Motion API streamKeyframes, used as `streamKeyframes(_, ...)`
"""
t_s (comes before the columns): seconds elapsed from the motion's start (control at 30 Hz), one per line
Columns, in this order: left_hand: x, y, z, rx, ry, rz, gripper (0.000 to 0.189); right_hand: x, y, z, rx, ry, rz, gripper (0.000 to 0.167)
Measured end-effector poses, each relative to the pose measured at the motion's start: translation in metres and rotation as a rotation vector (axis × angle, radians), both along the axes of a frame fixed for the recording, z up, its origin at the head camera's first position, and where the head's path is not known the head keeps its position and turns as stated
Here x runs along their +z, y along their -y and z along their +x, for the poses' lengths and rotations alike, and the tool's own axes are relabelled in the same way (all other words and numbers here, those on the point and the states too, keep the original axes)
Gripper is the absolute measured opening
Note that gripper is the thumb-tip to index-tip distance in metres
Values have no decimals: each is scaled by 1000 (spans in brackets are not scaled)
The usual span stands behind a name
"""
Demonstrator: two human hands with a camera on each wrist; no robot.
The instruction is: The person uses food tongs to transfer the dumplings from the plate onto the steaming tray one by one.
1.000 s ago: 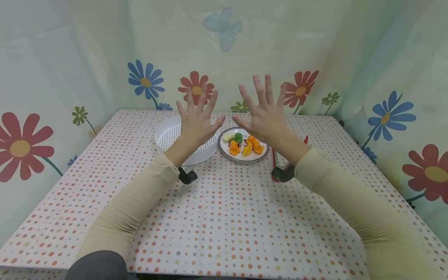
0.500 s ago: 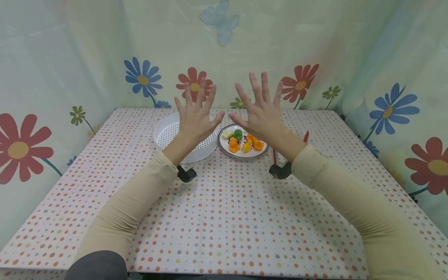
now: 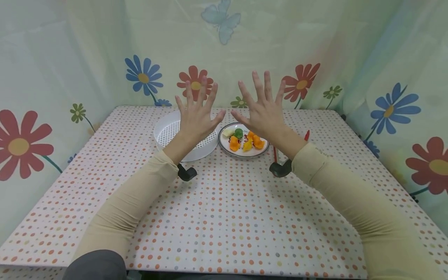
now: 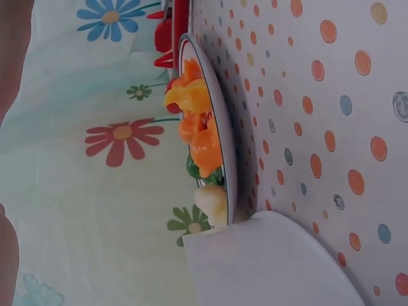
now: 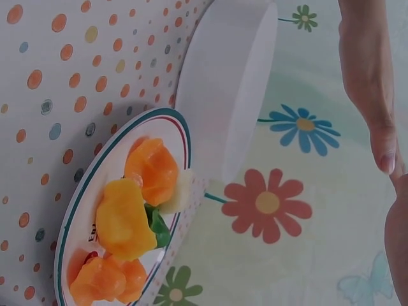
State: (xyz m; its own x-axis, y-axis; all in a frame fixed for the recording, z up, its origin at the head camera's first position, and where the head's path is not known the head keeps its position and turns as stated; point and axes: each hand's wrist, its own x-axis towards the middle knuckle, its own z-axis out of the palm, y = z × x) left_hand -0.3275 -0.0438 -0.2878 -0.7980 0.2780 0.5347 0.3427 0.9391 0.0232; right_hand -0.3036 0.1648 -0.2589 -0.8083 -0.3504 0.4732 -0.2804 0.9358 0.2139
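Observation:
My left hand (image 3: 196,120) is raised with fingers spread, overlapping a white round basket (image 3: 196,156) with a perforated bottom in the head view. Level with it, my right hand (image 3: 265,114) also has its fingers spread, over the right side of a dark-rimmed white plate (image 3: 240,154). Both hands hold nothing. On the plate sit several small shaped pieces: orange ones (image 5: 153,171), a yellow one (image 5: 124,218), a green one (image 3: 238,133) and a cream one (image 4: 211,201). The basket's wall (image 5: 217,83) stands right beside the plate.
Partly hidden by the right forearm, a red-edged object (image 3: 275,154) lies right of the plate; its red tip (image 3: 307,135) shows beyond. Black camera mounts (image 3: 186,174) hang under both wrists. A dotted cloth (image 3: 217,217) covers the table, with a flowered curtain (image 3: 224,58) behind.
The head view has shifted slightly, so table and curtain sit a little higher in it. Both hands keep the same raised, spread pose; nothing on the table has moved.

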Motion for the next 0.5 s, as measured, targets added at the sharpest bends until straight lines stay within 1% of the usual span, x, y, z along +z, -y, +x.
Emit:
streamKeyframes(0.13, 1, 0, 0, 0, 14, -4, 80, -1, 0, 0, -1, 2, -9, 84)
streamKeyframes(0.3, 0, 0, 1, -9, 0, -13, 79, -2, 1, 0, -25, 33, -5, 85)
streamKeyframes(0.5, 0, -1, 1, -20, 0, -11, 78, -3, 2, 1, -20, 30, 4, 86)
